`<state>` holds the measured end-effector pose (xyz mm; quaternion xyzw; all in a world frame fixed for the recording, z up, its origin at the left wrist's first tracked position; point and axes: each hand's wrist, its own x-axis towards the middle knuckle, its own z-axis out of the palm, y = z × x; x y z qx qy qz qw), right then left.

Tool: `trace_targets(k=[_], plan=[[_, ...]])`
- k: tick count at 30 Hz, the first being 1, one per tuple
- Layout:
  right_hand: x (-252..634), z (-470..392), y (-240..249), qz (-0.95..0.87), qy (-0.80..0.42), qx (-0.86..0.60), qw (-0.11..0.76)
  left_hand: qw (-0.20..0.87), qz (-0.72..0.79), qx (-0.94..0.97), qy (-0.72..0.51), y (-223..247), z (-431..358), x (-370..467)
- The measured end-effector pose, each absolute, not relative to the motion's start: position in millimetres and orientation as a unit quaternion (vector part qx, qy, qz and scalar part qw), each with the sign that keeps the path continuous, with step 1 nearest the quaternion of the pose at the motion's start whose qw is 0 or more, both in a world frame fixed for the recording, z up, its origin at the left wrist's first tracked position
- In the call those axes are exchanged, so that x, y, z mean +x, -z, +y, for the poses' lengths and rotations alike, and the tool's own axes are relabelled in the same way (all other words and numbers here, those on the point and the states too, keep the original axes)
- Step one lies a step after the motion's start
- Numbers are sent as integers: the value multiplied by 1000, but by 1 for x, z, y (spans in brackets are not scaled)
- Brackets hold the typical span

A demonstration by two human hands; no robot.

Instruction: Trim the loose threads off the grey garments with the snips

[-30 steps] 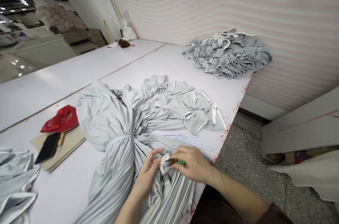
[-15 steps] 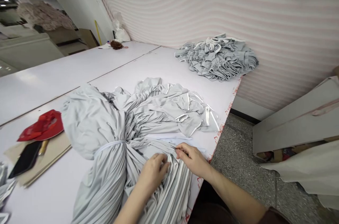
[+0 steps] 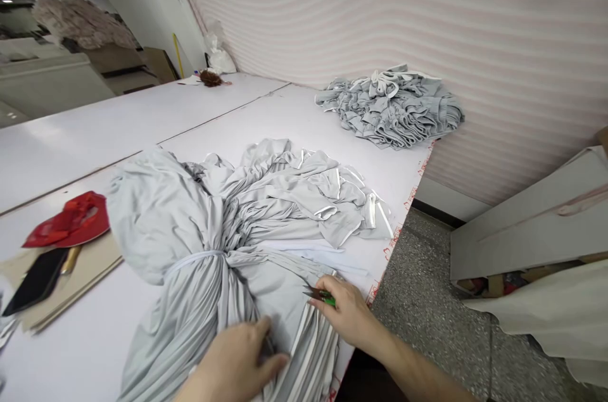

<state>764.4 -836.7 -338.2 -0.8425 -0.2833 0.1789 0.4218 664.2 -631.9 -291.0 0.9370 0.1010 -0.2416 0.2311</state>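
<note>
A large bundle of pale grey fabric (image 3: 166, 212), tied round its middle with a light band (image 3: 194, 257), lies on the white table (image 3: 228, 126). My right hand (image 3: 344, 310) is closed on small thread snips (image 3: 320, 294) with a green part, their dark blades pointing left over the fabric. Below the blades are stacked layers with white edges (image 3: 308, 351). My left hand (image 3: 237, 358) rests over the lower fabric, thumb and index finger apart; its other fingers are hidden, and no held item shows.
Another grey garment pile (image 3: 394, 107) sits at the table's back right. At left are a red item (image 3: 71, 221), a black phone (image 3: 37, 280) and brown card sheets (image 3: 90, 269). A striped sheet (image 3: 380, 16) hangs behind; a white board (image 3: 527, 218) stands right.
My left hand has moved down and left, its thumb and finger now apart. My right hand has moved slightly down, and the green part of the snips now shows.
</note>
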Motion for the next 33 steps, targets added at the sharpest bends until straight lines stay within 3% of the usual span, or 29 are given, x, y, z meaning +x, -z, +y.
trace_targets(k=[3, 6, 10, 14, 18, 23, 27, 33], plan=[[757, -836, 338, -286, -180, -814, 472, 252, 67, 954, 148, 320, -666, 664], [748, -835, 340, -295, -159, -791, 512, 304, 18, 952, -35, 344, -679, 661], [742, -832, 346, -322, -99, -788, 515, 329, -38, 921, -206, 352, -670, 644], [741, -829, 349, -334, -65, -794, 503, 270, -31, 928, -253, 356, -662, 630], [744, -834, 339, -354, -139, -791, 479, 215, -65, 923, -312, 360, -666, 628], [747, -844, 320, -358, -217, -789, 449, 211, -70, 906, -361, 352, -672, 635], [744, -845, 320, -361, -188, -820, 402, 223, -86, 902, -360, 350, -672, 634], [742, -845, 322, -381, -175, -811, 408, 223, -84, 896, -374, 349, -674, 632]])
